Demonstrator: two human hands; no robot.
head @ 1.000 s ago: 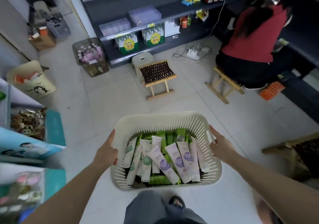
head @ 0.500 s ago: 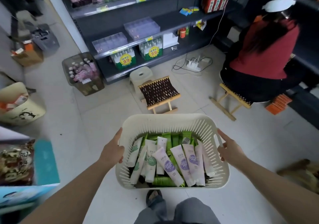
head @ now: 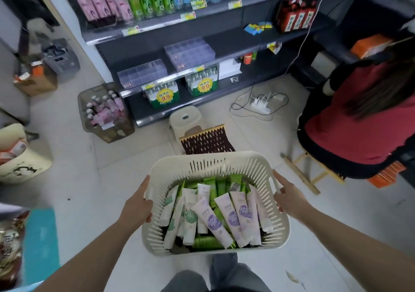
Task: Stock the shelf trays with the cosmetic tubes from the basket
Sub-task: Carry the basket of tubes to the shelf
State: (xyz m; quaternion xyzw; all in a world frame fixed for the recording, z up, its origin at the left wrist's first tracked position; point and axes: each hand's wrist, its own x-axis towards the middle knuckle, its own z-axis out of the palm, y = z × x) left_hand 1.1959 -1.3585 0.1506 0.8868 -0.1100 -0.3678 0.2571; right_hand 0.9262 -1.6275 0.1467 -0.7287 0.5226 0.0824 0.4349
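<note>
Left hand [head: 137, 204] grips left rim of cream slotted plastic basket [head: 213, 156], thumb over edge. Clear compartmented plastic trays [head: 142, 72] on dark metal shelf [head: 235, 42], well apart from basket. White, purple-labelled and green cosmetic tubes [head: 215, 213] heaped inside basket. Right hand [head: 289, 198] grips right rim.

Left hand [head: 138, 204] and right hand [head: 289, 198] stretched forward, each curled around a side of the basket [head: 224, 157].

this is looking like a small shop: dark shelving [head: 235, 41] is running along the far side, carrying rows of bottles [head: 146, 1], price tags [head: 188, 15] on its edges, clear trays [head: 189, 52] and water packs [head: 202, 85] wearing yellow 9.9 stickers; a crate [head: 112, 134] of stock is sitting on the floor, far left.
</note>
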